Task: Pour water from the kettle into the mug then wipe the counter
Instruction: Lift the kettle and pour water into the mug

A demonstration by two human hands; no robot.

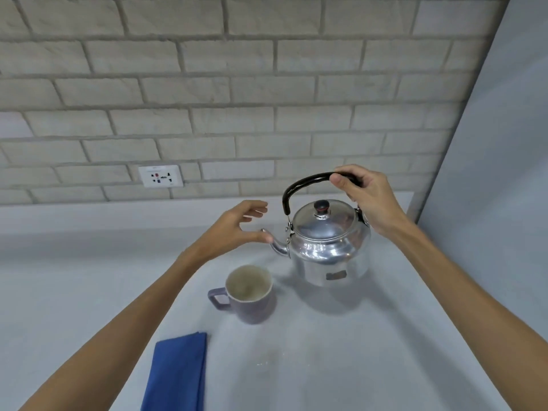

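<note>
A shiny steel kettle [329, 247] with a black arched handle and a lid knob stands on the pale counter [355, 351], its spout pointing left. My right hand [367, 197] is closed around the top right of the handle. My left hand [234, 226] hovers open just left of the spout tip, fingers spread and holding nothing. A lilac mug [249, 295] stands in front of the spout, its handle to the left and its inside pale. A folded blue cloth [178, 372] lies on the counter nearer to me, left of the mug.
A light brick wall rises behind the counter, with a white socket plate [160, 175] low on the left. A plain grey wall [498, 203] closes off the right side next to the kettle.
</note>
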